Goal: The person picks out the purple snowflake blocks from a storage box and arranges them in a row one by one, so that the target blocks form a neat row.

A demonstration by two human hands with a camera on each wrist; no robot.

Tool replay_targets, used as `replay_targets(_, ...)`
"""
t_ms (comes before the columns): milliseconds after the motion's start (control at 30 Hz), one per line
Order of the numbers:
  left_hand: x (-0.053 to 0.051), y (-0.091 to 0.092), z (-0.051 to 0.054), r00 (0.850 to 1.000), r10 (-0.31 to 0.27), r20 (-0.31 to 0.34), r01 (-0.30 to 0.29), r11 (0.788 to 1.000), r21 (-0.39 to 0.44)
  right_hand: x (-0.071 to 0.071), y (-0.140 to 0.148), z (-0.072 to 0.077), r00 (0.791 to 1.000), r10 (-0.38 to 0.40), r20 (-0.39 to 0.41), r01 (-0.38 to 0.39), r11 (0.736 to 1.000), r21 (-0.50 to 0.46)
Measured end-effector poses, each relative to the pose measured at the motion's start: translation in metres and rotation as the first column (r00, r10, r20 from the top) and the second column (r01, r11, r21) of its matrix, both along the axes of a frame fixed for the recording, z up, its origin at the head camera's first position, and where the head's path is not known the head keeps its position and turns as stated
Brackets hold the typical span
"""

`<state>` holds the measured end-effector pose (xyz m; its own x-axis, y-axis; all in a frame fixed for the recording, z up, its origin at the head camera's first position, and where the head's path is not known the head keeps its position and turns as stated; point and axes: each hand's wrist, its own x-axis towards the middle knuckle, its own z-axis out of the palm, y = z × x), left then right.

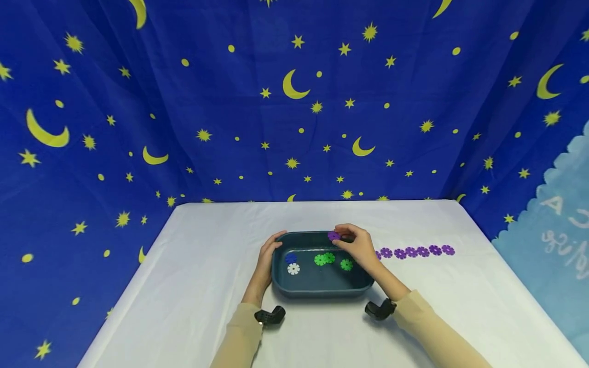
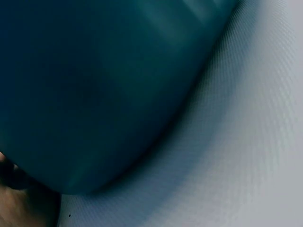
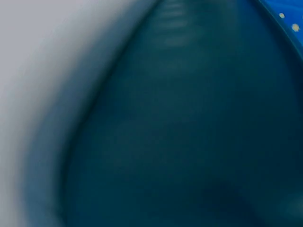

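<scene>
A dark teal plastic tub sits on the table, and its outer wall fills much of the left wrist view. My left hand grips the tub's left side near the far corner. Over the tub's far right rim, my right hand pinches a purple snowflake-shaped disc between thumb and fingers. Inside the tub lie a blue disc, a white disc and several green discs. The right wrist view shows the tub's wall but not the fingers.
A row of several purple discs runs across the white tablecloth to the right of the tub; my right hand partly hides its left end. Behind the table hangs a blue curtain with yellow moons and stars.
</scene>
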<state>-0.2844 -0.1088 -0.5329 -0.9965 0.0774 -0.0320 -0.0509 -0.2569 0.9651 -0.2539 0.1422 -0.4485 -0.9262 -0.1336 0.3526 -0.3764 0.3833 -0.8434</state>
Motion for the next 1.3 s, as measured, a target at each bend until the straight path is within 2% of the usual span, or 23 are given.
replay_targets(100, 0.001, 0.000, 0.001, 1.000, -0.009, 0.011, 0.009, 1.000, -0.018, 0.007, 0.008, 0.007, 0.999, -0.049, 0.005, 0.049, 0.999, -0.007)
replay_targets(300, 0.002, 0.001, -0.003, 1.000, -0.006, 0.008, 0.006, 0.999, -0.048, 0.009, 0.024, 0.008, 0.988, -0.145, 0.044, 0.146, 0.989, -0.037)
replay_targets(400, 0.003, 0.002, -0.003, 1.000, 0.003, 0.000, -0.003, 0.999, -0.045, 0.006, 0.033, 0.003, 0.983, -0.169, 0.072, 0.175, 0.981, -0.081)
replay_targets(600, 0.003, 0.004, -0.005, 1.000, 0.011, -0.028, -0.013, 0.997, -0.073, -0.010, 0.064, -0.026, 0.968, -0.229, 0.103, 0.244, 0.954, -0.176)
replay_targets(700, 0.003, 0.003, -0.005, 1.000, 0.014, -0.020, -0.015, 0.998, -0.064, -0.015, 0.075, -0.035, 0.955, -0.277, 0.111, 0.295, 0.930, -0.221)
replay_targets(867, 0.002, 0.000, -0.004, 1.000, 0.019, -0.009, -0.020, 0.999, -0.045, -0.020, 0.088, -0.041, 0.922, -0.361, 0.142, 0.387, 0.878, -0.280)
replay_targets(1133, 0.002, 0.000, -0.003, 0.999, 0.025, -0.032, -0.027, 0.997, -0.077, -0.023, 0.111, -0.041, 0.874, -0.455, 0.169, 0.485, 0.835, -0.260)
replay_targets(1200, 0.003, 0.001, -0.002, 0.999, 0.021, -0.034, -0.024, 0.997, -0.080, -0.024, 0.120, -0.041, 0.862, -0.475, 0.175, 0.506, 0.816, -0.280)
replay_targets(1300, 0.003, 0.001, -0.001, 0.999, 0.014, -0.029, -0.016, 0.997, -0.073, -0.024, 0.134, -0.040, 0.839, -0.500, 0.214, 0.544, 0.771, -0.332)
